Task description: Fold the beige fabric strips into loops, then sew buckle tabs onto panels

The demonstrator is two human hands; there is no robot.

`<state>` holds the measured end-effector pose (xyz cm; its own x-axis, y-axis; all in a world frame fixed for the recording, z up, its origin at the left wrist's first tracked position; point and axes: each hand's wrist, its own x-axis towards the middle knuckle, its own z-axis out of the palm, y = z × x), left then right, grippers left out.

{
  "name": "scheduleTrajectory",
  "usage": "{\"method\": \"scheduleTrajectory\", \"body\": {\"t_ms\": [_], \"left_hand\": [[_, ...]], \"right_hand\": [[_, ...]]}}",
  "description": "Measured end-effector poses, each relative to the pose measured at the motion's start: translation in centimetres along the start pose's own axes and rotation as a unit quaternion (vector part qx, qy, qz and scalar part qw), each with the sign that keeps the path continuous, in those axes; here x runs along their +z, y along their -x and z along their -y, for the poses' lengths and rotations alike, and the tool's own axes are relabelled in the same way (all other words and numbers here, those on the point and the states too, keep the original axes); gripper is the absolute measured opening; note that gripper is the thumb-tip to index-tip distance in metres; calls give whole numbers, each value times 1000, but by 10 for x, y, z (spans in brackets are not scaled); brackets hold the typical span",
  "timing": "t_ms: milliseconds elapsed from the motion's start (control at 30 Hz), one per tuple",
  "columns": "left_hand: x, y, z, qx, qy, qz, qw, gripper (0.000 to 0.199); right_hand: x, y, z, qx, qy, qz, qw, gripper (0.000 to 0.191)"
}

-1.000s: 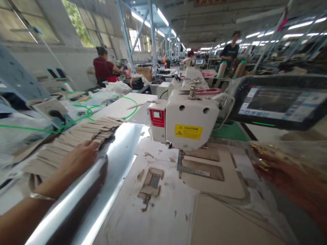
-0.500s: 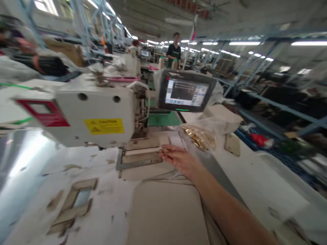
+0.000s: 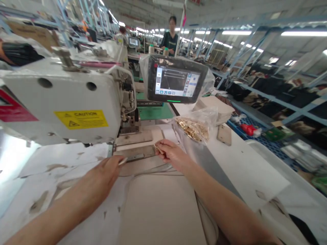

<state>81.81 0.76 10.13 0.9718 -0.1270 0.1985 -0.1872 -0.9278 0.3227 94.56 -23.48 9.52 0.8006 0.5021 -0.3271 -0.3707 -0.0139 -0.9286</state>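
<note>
My right hand [image 3: 171,153] is closed in a pinch on a small gold metal buckle [image 3: 156,145], just right of the sewing machine's clamp plate [image 3: 139,154]. A beige bit shows beside the buckle between the fingers. My left hand [image 3: 103,175] is closed, palm down, at the plate's left front. From its fingertips pokes a small pale strip [image 3: 123,161], whose kind I cannot make out. A beige panel [image 3: 138,137] lies under the clamp, close to the sewing head [image 3: 129,119]. Nearer to me rests a stack of beige panels [image 3: 159,207].
A clear plastic bag of gold buckles [image 3: 192,130] lies right of the machine, with more beige panels [image 3: 216,107] behind it. The lit control screen [image 3: 176,81] stands above. A phone-shaped beige piece [image 3: 224,135] lies on the white table [image 3: 247,170]. A person [image 3: 170,41] stands farther back.
My left hand has come in from the left to the clamp plate, with a pale strip at its fingertips. My right hand stays beside the plate, pinching the buckle. The view has shifted closer.
</note>
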Motion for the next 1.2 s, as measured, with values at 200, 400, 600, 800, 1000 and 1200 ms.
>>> {"method": "scheduleTrajectory", "body": {"t_ms": [200,400,600,800,1000,1200], "left_hand": [[37,-60,-55,2,38,38,999,39],[40,-83,-55,6,74,45,996,27],[36,-84,-60,-9,91,9,996,55],[27,-44,-66,87,-190,-42,977,53],[39,-23,-47,88,-210,-38,973,53],[57,-31,-33,47,-174,-23,983,64]], "right_hand": [[18,17,-2,-226,412,-47,881,23],[30,27,-7,-289,706,-31,646,56],[31,27,-3,-260,697,-19,668,36],[14,17,3,-208,553,-30,806,12],[-16,-18,20,-98,429,59,896,42],[-25,-48,57,122,358,138,915,51]]}}
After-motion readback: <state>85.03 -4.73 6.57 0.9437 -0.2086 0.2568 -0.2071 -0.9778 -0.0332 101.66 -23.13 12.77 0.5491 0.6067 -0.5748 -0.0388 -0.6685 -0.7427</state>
